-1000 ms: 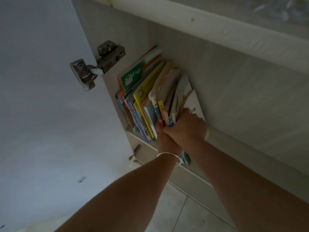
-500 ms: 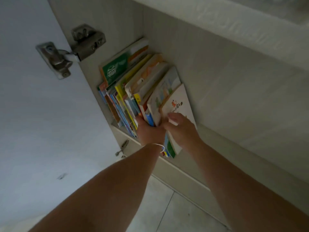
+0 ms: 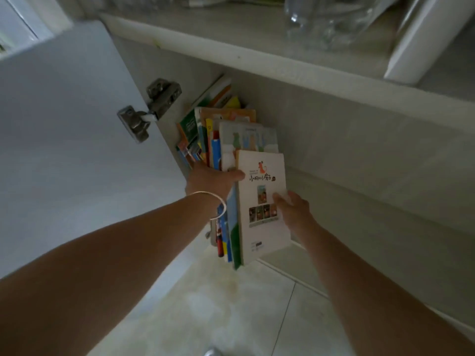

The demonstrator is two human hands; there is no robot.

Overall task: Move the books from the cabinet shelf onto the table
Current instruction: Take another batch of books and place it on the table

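A white cabinet door (image 3: 64,129) hangs open on a metal hinge (image 3: 151,109); pale floor tiles (image 3: 231,312) lie below in dim light.

Landmark: the held stack of books (image 3: 262,201), half out of the cabinet opening.
Left of the stack: the open cabinet door (image 3: 72,129) stands close, its metal hinge (image 3: 151,109) jutting into the gap; the left hand (image 3: 208,179) fills most of that room.
Right of the stack: bare cabinet interior, wide and free past the right hand (image 3: 293,209).
Above the stack: the shelf board edge (image 3: 257,60) overhangs, with glassware (image 3: 326,19) on it.
Behind the stack: more books (image 3: 203,124) against the left wall, possibly leaning on the stack; dim there.
Below the stack: open tiled floor (image 3: 231,304).
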